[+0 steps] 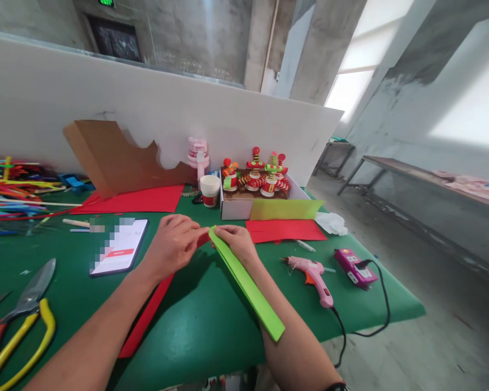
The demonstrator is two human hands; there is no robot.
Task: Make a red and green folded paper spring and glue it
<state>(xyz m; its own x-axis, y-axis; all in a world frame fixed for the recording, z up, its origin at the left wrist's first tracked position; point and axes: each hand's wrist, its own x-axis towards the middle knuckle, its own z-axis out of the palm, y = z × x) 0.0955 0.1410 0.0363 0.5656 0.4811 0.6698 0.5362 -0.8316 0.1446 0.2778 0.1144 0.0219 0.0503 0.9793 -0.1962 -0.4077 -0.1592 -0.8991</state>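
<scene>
My left hand is closed on a red paper strip, which runs beneath the wrist toward the table's near edge. Between the thumb and fingers of my right hand is the end of a bright green paper strip, its long tail slanting down along my right forearm. The ends of both strips meet between my fingertips, where the green end lies against the red one. Whether they are stuck together cannot be made out. To the right of my right forearm, a pink glue gun lies on the table.
A purple power box with a black cord sits at right. Shears and a phone lie at left. Behind stand paper cups and a box of spring figures. Red sheets lie on the green table.
</scene>
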